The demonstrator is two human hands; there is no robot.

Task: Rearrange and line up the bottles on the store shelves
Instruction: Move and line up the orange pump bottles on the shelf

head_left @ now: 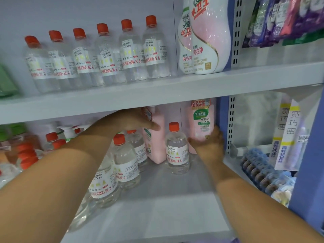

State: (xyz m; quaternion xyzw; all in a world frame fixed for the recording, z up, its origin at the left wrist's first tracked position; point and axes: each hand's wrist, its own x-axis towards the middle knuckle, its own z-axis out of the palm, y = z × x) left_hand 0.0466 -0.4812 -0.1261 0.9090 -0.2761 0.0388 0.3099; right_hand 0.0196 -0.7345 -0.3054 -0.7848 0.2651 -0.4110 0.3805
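Observation:
On the lower shelf (157,216), my right hand (210,144) grips the base of a tall pink bottle (201,123) at the far right, against the blue upright. My left hand (129,121) holds the top of a second pink bottle (156,148) further left. Between the two pink bottles stands a clear red-capped bottle (177,151), alone. Several more clear red-capped bottles (125,162) stand in a file beside my left forearm. The upper shelf (157,92) carries a row of several clear red-capped bottles (105,53).
Two white-and-pink detergent bottles (210,35) stand at the right of the upper shelf. Orange-capped and pump bottles (26,151) crowd the lower left. The bay to the right holds hanging packets (289,20), boxed packs (287,134) and blue bundles (263,171).

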